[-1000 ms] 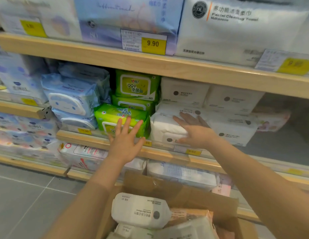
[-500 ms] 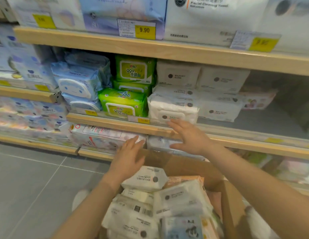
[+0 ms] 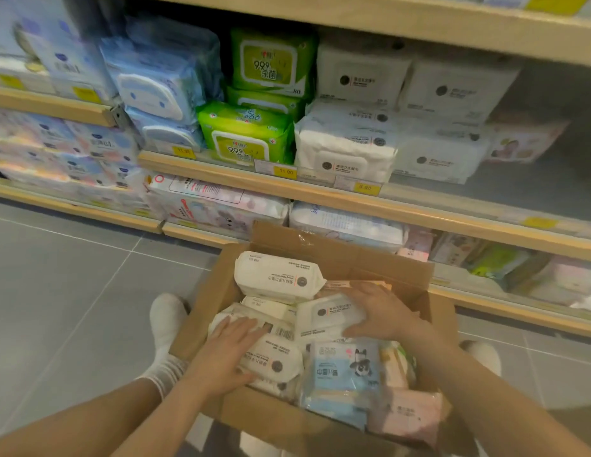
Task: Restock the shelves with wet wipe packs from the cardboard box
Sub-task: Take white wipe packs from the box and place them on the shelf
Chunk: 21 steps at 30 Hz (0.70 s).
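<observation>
Both hands are down in the open brown cardboard box [image 3: 324,258], which sits on the grey floor near the person's feet, just in front of the low wooden shelves [image 3: 241,174]. The box is stuffed with soft plastic wet wipe packs, all jumbled at odd angles.

The left hand [image 3: 226,354] lies on a small white pack with a round dark logo [image 3: 274,359] at the near left of the box. Its fingers look spread and mostly flat, with the thumb tucked under the pack's near edge, so it seems to rest there more than grip. The right hand [image 3: 381,313] is curled over the right end of another white pack with a dark round logo [image 3: 328,316] in the middle of the box, thumb on the near side, fingers on the far side — it looks like it is taking hold.

What could go wrong? The packs are squishy and slippery. If the right hand lifts with only the end pinched, the pack may sag and slide out. The packs are wedged tight, so pulling one may drag the light blue pack with a cartoon animal [image 3: 342,371] or the pale pink pack [image 3: 406,413] over the near right edge — they already sit high there. Up on the shelf, the white packs [image 3: 345,150] are piled at the front edge, so pushing a new one in hard could knock one off.
</observation>
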{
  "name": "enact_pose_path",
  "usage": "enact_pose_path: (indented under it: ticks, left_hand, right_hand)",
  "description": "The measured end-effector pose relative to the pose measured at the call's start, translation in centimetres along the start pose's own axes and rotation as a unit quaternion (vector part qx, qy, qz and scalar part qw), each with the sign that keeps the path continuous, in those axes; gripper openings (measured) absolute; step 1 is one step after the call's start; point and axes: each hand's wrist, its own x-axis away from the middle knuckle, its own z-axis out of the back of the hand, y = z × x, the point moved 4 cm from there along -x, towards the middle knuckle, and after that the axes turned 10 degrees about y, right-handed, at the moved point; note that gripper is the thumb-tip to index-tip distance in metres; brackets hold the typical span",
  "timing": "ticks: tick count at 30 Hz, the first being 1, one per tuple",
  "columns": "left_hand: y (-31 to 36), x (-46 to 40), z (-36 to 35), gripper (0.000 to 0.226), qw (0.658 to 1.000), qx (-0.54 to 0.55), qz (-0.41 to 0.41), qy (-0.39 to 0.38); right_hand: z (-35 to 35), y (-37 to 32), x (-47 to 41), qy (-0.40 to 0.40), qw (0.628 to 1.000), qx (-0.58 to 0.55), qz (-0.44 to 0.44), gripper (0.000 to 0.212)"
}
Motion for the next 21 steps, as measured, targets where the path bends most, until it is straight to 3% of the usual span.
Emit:
enact_pose_path:
  ticks: [6,9,12,16,21]
  left_hand:
    - [0.2,-2.2,0.0,0.083,0.999,0.026,0.003,0.031]
    - [0.2,-2.7,-1.0,0.082,0.999,-0.010,0.008,-0.036]
    - [0.2,-3.0,-1.4,0.082,1.000,0.006,0.001,-0.030]
    - [0.2,-3.5,-0.6,0.089,0.999,0.036,0.006,0.010]
    - [1.8,-5.3,2.7,0.098,0.991,0.117,0.030,0.063]
  right_hand:
    - [-0.6,0.9,-1.4,-0.076,0.996,0.006,-0.039,0.099]
    - [-0.7,0.6,-2.5,-0.123,0.992,0.018,-0.020,0.107]
    - [-1.3,-0.2,-3.3,-0.167,0.985,0.045,-0.002,0.115]
    - [-1.2,-0.7,-3.3,-0.124,0.991,0.042,0.010,0.107]
    - [0.6,-0.8,-1.0,0.006,0.996,0.074,0.052,0.107]
